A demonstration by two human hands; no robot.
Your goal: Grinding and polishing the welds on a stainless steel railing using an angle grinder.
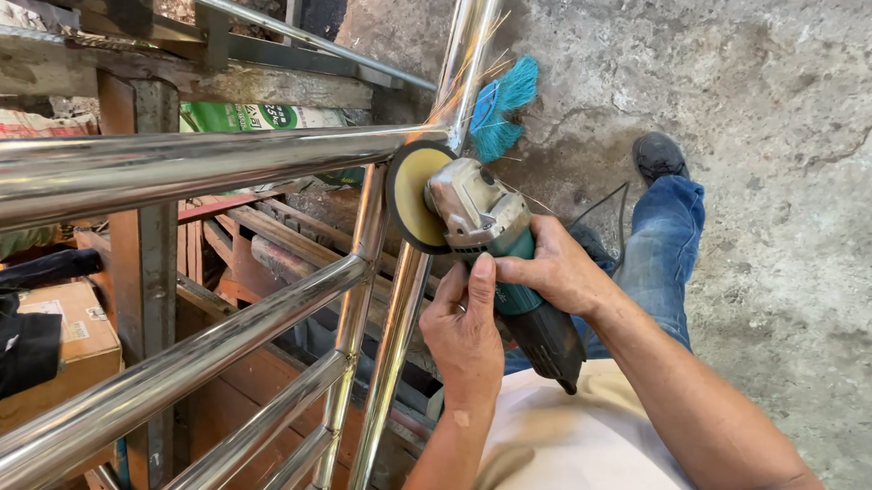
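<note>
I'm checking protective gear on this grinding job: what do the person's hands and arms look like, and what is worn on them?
Both the left hand and the right hand are bare: no gloves, rings or watch visible. Both forearms are bare too, with no sleeves reaching them. Near the left wrist sits a small pale patch; what it is cannot be told.

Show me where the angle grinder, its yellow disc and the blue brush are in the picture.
angle grinder (474, 208): head view, on the grey gear head.
yellow disc (409, 189): head view, on the disc's flat yellow face.
blue brush (501, 112): head view, on the teal bristles beside the steel post.
</note>
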